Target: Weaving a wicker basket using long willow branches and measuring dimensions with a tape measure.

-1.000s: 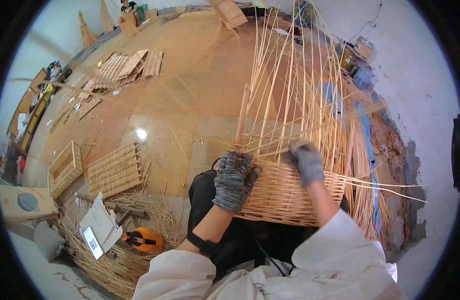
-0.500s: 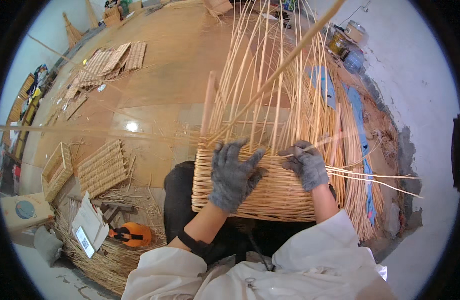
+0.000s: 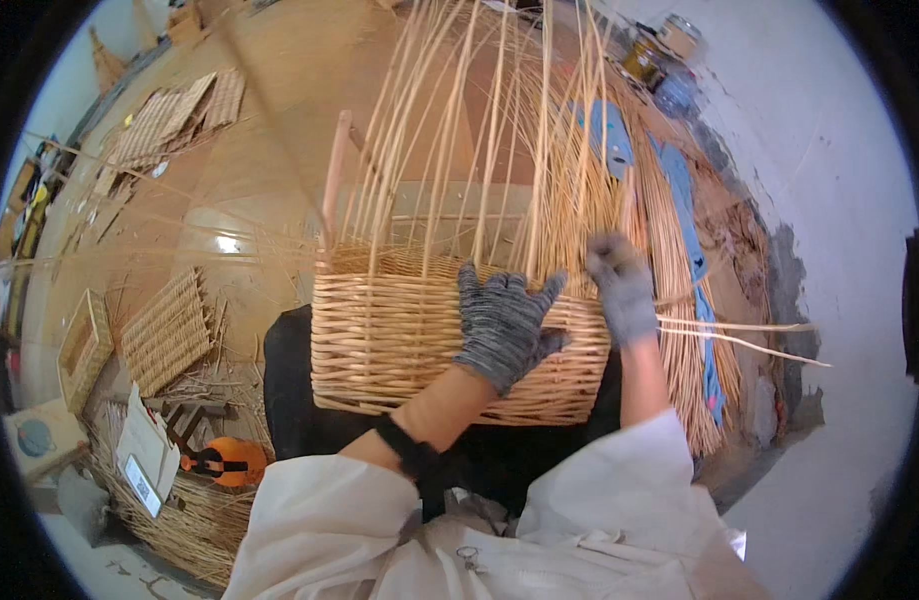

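Observation:
A woven wicker basket rests on my dark-clad lap, long pale stakes rising from its rim and a smooth wooden post standing at its left corner. My gloved left hand lies on the front wall with fingers spread, tips near the rim. At the rim's right end, my gloved right hand is closed and slightly blurred; what its fingers hold is hidden. Loose weaving rods stick out to the right below it.
Bundles of long rods and blue cloth lie along the right wall. At the left are a woven panel, a wooden tray, an orange container and papers. Stacked panels lie farther back.
My left hand has moved rightward along the basket's front wall. My right hand has risen and closed at the rim's right end. The basket now sits farther left in the view.

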Demonstrator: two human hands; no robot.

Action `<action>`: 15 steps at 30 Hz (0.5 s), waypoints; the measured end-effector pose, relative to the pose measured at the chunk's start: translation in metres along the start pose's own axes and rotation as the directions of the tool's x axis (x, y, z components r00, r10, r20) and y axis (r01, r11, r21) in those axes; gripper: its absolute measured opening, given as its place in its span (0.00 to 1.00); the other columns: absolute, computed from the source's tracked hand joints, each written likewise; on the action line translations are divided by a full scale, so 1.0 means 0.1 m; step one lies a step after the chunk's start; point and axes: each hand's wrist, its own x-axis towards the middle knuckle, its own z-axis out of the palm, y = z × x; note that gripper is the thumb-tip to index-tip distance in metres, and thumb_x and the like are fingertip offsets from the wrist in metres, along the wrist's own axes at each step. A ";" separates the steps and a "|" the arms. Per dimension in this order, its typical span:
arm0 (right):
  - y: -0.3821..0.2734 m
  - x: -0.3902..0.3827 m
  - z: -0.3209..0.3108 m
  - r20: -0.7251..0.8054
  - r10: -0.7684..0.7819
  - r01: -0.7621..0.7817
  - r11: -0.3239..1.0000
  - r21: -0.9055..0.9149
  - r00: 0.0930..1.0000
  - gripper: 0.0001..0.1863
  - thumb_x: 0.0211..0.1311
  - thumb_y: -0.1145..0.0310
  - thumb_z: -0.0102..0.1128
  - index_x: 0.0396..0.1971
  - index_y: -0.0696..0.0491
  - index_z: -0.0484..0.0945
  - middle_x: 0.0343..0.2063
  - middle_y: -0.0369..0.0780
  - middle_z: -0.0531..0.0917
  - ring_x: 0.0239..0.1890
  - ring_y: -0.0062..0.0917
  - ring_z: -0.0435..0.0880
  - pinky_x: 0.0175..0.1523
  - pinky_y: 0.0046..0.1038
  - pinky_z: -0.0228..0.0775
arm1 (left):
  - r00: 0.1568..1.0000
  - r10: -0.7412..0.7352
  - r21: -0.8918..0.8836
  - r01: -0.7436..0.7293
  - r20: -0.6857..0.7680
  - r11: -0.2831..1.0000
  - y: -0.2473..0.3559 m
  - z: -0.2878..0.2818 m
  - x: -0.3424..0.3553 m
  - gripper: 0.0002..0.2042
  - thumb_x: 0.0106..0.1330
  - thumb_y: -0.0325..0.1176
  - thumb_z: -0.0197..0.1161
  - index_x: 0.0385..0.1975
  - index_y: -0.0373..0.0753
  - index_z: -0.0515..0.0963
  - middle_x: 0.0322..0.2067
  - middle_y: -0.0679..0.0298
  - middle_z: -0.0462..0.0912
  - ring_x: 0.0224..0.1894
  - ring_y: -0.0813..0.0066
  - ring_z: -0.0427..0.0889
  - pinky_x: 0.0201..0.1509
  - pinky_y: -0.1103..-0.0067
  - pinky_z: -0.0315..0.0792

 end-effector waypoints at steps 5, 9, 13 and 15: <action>0.05 0.43 -0.13 -0.079 0.054 -0.063 0.991 -0.120 0.995 0.22 0.54 0.75 0.50 0.52 0.55 0.63 0.31 0.37 0.75 0.28 0.17 0.73 0.31 0.20 0.69 | 0.969 -0.130 0.061 0.119 0.211 0.991 0.15 0.16 0.14 0.33 0.50 0.65 0.46 0.53 0.51 0.65 0.40 0.56 0.71 0.48 0.62 0.67 0.59 0.50 0.33; -0.07 -0.70 -0.59 -0.044 0.607 -0.504 0.696 0.511 0.794 0.19 0.56 0.76 0.48 0.50 0.49 0.66 0.33 0.40 0.76 0.29 0.23 0.76 0.26 0.24 0.70 | 0.978 -0.111 -0.044 0.121 0.177 0.992 0.01 0.20 0.00 0.29 0.50 0.61 0.49 0.49 0.50 0.69 0.40 0.56 0.70 0.50 0.60 0.64 0.59 0.49 0.30; -1.03 -0.45 -0.36 0.098 0.431 -0.442 0.879 0.181 0.897 0.22 0.50 0.70 0.58 0.47 0.56 0.67 0.34 0.40 0.76 0.36 0.25 0.75 0.36 0.27 0.72 | 0.906 0.071 -0.387 -0.247 -0.416 0.888 -0.23 0.13 -0.31 0.23 0.48 0.45 0.62 0.44 0.43 0.71 0.46 0.52 0.67 0.54 0.56 0.59 0.60 0.57 0.46; -1.35 -0.25 0.12 0.262 0.251 -0.320 0.909 0.267 0.932 0.21 0.48 0.71 0.60 0.44 0.58 0.69 0.34 0.42 0.77 0.37 0.25 0.76 0.41 0.25 0.69 | 0.793 -0.102 -0.243 -0.060 -0.600 0.968 -0.62 -0.03 -0.62 0.24 0.47 0.39 0.65 0.44 0.39 0.69 0.45 0.52 0.68 0.53 0.57 0.62 0.58 0.65 0.55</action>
